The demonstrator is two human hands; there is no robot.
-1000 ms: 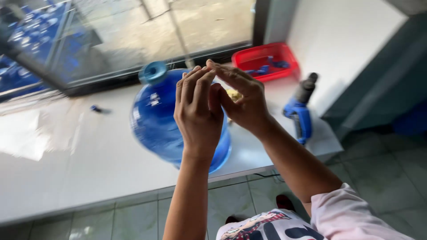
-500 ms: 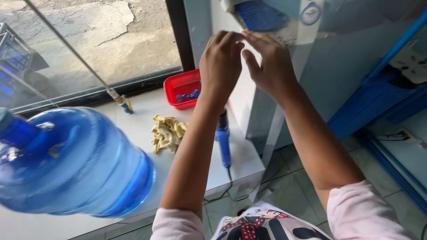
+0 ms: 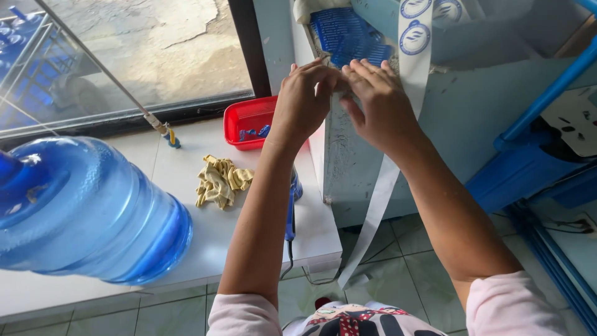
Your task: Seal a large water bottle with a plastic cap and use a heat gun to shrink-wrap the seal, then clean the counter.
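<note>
- Left hand (image 3: 303,102) and right hand (image 3: 377,106) meet fingertip to fingertip, fingers curled and pinched at the edge of a white strip (image 3: 380,193) (whether they truly grip it, I cannot tell).
- The strip hangs down below the right hand.
- Left of the left hand: a red tray (image 3: 249,118), a yellow cloth (image 3: 221,180), and further off a blue water bottle (image 3: 87,211).

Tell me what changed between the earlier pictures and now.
Both hands, left and right, went from in front of the blue water jug rightward to the white strip on the pale blue cabinet, fingertips now pinching at it. The jug, red tray and yellow cloth stayed on the white counter.
</note>
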